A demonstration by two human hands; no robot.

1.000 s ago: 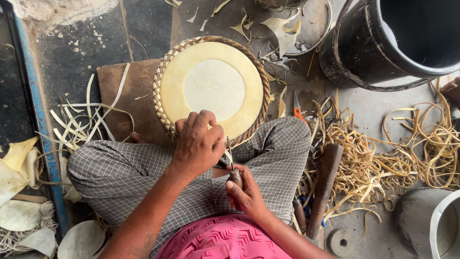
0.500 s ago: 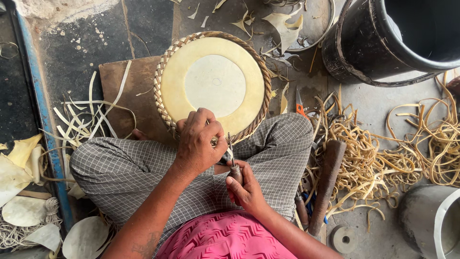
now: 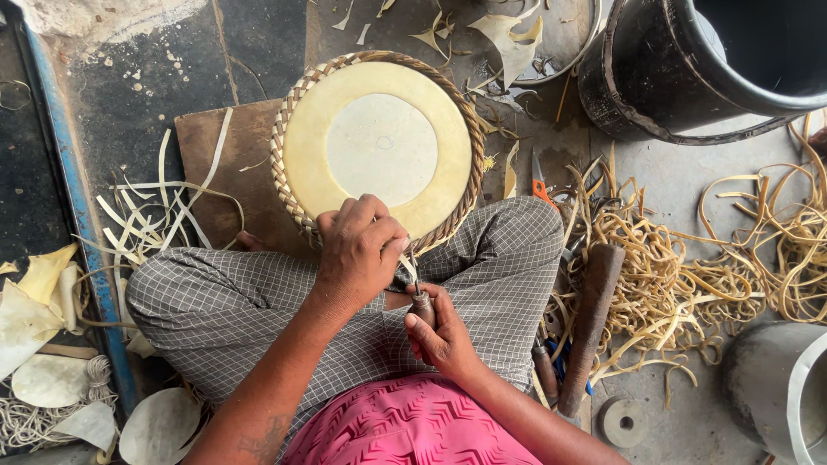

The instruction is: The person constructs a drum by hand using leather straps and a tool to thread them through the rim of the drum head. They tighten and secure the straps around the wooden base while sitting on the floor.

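A round pale disc with a woven cane rim [image 3: 376, 146] rests on a brown board [image 3: 233, 172] in front of my crossed legs in checked cloth. My left hand [image 3: 357, 250] grips the near edge of the woven rim. My right hand [image 3: 439, 331] holds a small awl-like tool with a brown wooden handle [image 3: 421, 303], its thin metal tip pointing up into the rim by my left fingers. A pale cane strip runs beside the tip.
A big black tub [image 3: 706, 65] stands at top right. Tangled cane strips [image 3: 689, 258] lie on the right, with a wooden-handled tool [image 3: 590, 323], an orange-handled cutter [image 3: 541, 185] and a grey bucket [image 3: 780, 387]. Loose strips [image 3: 155, 215] and pale offcuts [image 3: 34, 293] lie left, beside a blue bar [image 3: 82, 207].
My hands and the disc stay nearly where they were. My right hand has shifted the tool slightly at the rim; the view moved a little.
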